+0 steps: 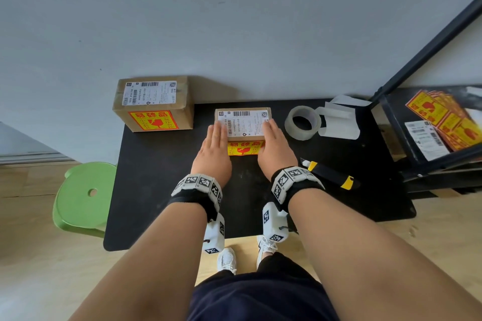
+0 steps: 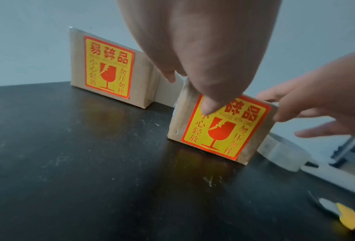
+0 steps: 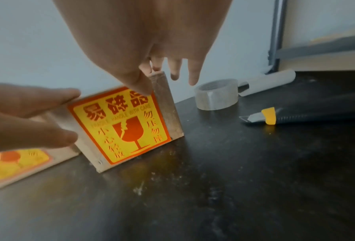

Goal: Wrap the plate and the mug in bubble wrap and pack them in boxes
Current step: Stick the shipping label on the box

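Hands flank the small box (image 1: 243, 122) near the back middle of the black table (image 1: 161, 177). The left hand (image 1: 214, 148) lies with straight fingers along the box's left end, thumb on the yellow fragile sticker (image 2: 223, 128) on its front face. The right hand (image 1: 275, 150) lies flat along the right end, its fingers spread and relaxed, gripping nothing. A white shipping label (image 1: 243, 122) covers the box's top. The larger box (image 1: 154, 103), sealed and labelled alike, stands at the table's back left corner. Plate and mug are out of sight. Right of the small box sit a tape roll (image 1: 302, 122), curled backing paper (image 1: 339, 120) and a utility knife (image 1: 330, 173).
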`<state>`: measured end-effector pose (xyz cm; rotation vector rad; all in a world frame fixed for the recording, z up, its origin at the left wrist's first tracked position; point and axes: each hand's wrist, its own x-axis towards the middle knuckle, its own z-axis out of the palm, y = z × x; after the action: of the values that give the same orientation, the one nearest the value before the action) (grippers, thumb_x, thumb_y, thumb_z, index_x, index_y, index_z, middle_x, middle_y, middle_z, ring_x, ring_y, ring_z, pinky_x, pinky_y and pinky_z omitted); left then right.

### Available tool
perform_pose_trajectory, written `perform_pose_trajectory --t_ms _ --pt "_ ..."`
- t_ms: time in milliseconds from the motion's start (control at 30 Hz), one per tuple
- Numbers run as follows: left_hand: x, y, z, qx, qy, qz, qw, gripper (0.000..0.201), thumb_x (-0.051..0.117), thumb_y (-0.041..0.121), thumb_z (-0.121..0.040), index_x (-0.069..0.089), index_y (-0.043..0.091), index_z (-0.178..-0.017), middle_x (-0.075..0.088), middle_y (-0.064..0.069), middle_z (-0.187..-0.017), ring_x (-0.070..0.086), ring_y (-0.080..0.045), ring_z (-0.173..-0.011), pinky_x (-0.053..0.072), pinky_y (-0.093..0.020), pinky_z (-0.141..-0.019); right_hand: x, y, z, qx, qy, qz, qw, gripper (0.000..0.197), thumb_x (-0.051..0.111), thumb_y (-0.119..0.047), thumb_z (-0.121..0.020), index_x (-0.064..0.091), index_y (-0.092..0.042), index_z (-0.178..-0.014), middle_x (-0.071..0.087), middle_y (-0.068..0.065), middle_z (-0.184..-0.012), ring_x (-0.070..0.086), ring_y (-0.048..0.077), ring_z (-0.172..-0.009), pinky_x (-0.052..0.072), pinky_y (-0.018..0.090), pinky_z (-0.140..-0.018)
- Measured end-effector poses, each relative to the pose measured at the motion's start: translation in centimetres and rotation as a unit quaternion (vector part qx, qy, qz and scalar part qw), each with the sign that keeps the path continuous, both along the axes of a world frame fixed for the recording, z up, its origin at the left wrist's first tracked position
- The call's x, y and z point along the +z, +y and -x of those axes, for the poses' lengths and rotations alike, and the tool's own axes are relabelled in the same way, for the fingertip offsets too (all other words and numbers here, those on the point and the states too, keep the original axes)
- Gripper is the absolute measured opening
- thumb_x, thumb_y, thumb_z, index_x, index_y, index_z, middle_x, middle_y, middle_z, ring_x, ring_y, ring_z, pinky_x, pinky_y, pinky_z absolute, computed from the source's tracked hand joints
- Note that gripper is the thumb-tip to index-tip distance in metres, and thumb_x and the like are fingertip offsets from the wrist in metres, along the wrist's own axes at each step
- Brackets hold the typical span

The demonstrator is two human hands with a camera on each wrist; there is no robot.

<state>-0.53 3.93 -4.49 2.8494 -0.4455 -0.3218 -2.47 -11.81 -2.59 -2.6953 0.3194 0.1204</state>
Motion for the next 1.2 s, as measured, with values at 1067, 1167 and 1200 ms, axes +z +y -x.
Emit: perform_pose_trajectory --t_ms 1067,1167,1200 --pt "2.3 1.7 -9.4 0.426 0.128 0.375 0.813 0.023 0.048 0.007 -0.094 0.06 0.007 -0.114 0.061 -0.009 -0.097 0.053 -0.02 -0.084 0.036 -0.021 -0.054 0.1 1.9 -11.7 -0.078 0.102 -0.236 0.963 0.031 0.045 -0.02 -0.096 0.055 -0.017 -0.125 0.06 0.005 -0.122 0.055 0.016 -0.089 0.035 0.023 -0.057" --pt "1.9 2.1 -10.2 0.406 0.154 0.384 0.815 0.032 0.047 0.007 -0.094 0.058 -0.003 -0.123 0.064 -0.011 -0.115 0.056 -0.016 -0.091 0.038 -0.008 -0.054 0.0 2.0 -12.2 -0.068 0.106 -0.237 0.963 0.033 0.045 -0.018 -0.096 0.051 -0.017 -0.128 0.059 0.005 -0.123 0.056 0.016 -0.088 0.034 0.02 -0.053" --pt "2.0 2.1 -10.3 0.411 0.166 0.4 0.802 0.033 0.047 0.006 -0.094 0.057 -0.005 -0.123 0.063 -0.012 -0.119 0.057 -0.017 -0.095 0.039 -0.007 -0.061 0.0 2.0 -12.3 -0.065 0.108 -0.24 0.963 0.036 0.045 -0.016 -0.095 0.048 -0.017 -0.131 0.058 0.005 -0.124 0.055 0.017 -0.088 0.034 0.021 -0.054"
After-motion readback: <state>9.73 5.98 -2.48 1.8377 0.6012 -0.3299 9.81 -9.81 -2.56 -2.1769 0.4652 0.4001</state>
